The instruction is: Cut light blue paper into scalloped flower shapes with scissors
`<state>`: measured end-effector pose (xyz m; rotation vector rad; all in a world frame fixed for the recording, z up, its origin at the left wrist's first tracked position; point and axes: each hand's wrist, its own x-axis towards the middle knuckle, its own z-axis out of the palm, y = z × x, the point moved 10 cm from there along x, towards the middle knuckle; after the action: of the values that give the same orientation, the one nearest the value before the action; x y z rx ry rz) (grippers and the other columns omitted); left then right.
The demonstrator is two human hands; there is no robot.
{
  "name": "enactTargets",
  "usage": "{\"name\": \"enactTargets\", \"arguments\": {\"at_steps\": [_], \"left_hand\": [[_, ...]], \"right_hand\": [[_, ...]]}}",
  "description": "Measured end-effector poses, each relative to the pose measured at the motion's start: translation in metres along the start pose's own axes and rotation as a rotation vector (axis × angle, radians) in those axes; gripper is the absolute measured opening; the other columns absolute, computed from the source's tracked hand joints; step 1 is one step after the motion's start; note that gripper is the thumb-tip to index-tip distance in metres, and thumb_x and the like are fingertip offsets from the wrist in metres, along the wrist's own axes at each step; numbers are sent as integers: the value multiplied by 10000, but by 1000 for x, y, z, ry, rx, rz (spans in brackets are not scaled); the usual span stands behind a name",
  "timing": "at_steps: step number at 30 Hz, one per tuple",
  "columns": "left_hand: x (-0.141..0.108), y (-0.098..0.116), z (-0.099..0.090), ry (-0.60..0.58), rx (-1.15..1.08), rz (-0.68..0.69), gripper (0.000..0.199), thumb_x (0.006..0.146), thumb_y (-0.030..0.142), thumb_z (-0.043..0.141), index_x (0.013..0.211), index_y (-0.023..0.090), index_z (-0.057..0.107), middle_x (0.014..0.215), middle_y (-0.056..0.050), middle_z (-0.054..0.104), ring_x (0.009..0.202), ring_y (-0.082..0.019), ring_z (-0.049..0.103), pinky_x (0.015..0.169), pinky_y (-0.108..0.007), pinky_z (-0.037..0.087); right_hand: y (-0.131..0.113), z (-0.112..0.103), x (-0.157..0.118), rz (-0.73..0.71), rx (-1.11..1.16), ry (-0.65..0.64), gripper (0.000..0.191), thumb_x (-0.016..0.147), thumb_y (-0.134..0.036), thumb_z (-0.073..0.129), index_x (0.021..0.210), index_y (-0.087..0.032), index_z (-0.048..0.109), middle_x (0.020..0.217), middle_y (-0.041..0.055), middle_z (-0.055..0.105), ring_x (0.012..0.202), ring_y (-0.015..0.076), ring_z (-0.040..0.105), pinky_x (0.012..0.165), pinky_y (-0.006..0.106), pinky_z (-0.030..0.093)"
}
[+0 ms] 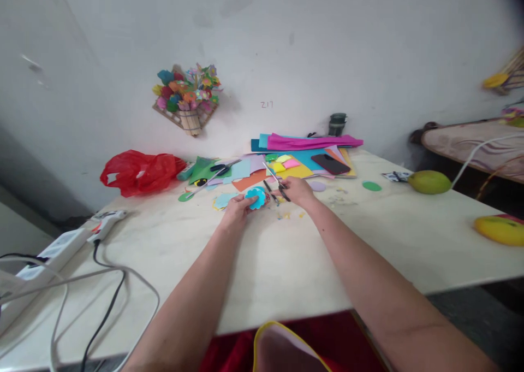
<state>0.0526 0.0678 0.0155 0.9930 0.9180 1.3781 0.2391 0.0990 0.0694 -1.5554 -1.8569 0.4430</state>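
A blue paper flower [255,198] with a scalloped edge is pinched in my left hand [238,208], the thumb resting on top of it. To its right, my right hand [298,190] grips a pair of scissors [277,179], whose blades point up and away from me. A dark pen-like stick [270,192] lies on the table between my hands. Pale blue cut paper [224,200] sits just left of my left hand. Small yellow scraps [286,215] are scattered below the scissors.
Coloured paper sheets [245,167], a phone [331,164] and a second pair of scissors [221,169] lie behind my hands. A red plastic bag [141,172] stands at left, near a power strip [61,252] with cables. Mangoes [429,182] rest at right.
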Motion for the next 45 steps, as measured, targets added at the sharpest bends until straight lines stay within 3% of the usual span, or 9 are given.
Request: {"name": "enactTargets", "arguments": {"at_steps": [2, 5, 12, 20, 28, 32, 36, 40, 45], "left_hand": [[2, -4, 1, -29, 17, -16, 283, 515, 271, 826, 718, 126, 692, 676, -56, 692, 613, -168, 620, 637, -294, 483], [5, -10, 1, -28, 63, -55, 315, 508, 296, 828, 728, 117, 690, 691, -73, 701, 671, -197, 646, 647, -295, 487], [11, -14, 12, -25, 164, -125, 311, 503, 299, 819, 706, 110, 677, 697, -84, 698, 683, -204, 655, 658, -300, 505], [31, -10, 27, -19, 208, -108, 297, 467, 290, 813, 648, 110, 661, 629, -58, 669, 575, -148, 617, 569, -256, 490], [51, -15, 56, -64, 185, -72, 250, 499, 284, 801, 576, 123, 626, 521, -28, 603, 400, -76, 467, 367, -204, 299], [55, -22, 72, -110, 103, -57, 240, 485, 253, 811, 611, 123, 654, 606, -39, 649, 511, -102, 554, 468, -206, 415], [56, -26, 87, -167, 70, -61, 232, 478, 235, 819, 595, 129, 649, 627, -41, 664, 579, -128, 597, 572, -230, 473], [53, -25, 92, -177, 75, -66, 241, 479, 246, 824, 604, 128, 655, 630, -48, 670, 621, -156, 627, 615, -252, 485], [46, -23, 90, -176, 95, -74, 266, 477, 255, 831, 646, 116, 680, 666, -70, 688, 637, -175, 638, 624, -265, 485]], "right_hand": [[5, -5, 1, 7, -196, -7, 303, 652, -481, 695, 792, -214, 729, 843, 67, 708, 828, 207, 637, 614, 243, 408], [18, -9, 1, 70, -313, -35, 352, 678, -526, 658, 847, -230, 748, 884, 79, 718, 850, 212, 641, 621, 247, 403], [38, -18, 1, 150, -373, -21, 351, 713, -490, 649, 970, -269, 740, 967, 79, 717, 907, 229, 646, 665, 264, 425], [32, -15, 6, 139, -358, -46, 420, 704, -516, 647, 993, -220, 718, 995, 91, 711, 937, 237, 644, 677, 269, 445], [37, -26, 16, 157, -502, -64, 325, 786, -340, 576, 1025, -161, 704, 1011, 140, 695, 985, 253, 641, 736, 277, 466], [55, -48, 20, 177, -606, -33, 303, 787, -232, 554, 1032, -128, 700, 1025, 160, 689, 972, 255, 644, 745, 281, 468], [68, -60, 21, 191, -607, -12, 280, 801, -207, 532, 1009, -156, 711, 1019, 154, 693, 960, 257, 647, 743, 291, 467], [68, -57, 20, 164, -586, 28, 274, 816, -221, 520, 1001, -161, 713, 989, 151, 701, 943, 246, 648, 744, 287, 457], [73, -49, 19, 152, -303, 101, 303, 819, -344, 527, 1033, -229, 707, 1011, 97, 705, 941, 228, 644, 724, 281, 464]]}}
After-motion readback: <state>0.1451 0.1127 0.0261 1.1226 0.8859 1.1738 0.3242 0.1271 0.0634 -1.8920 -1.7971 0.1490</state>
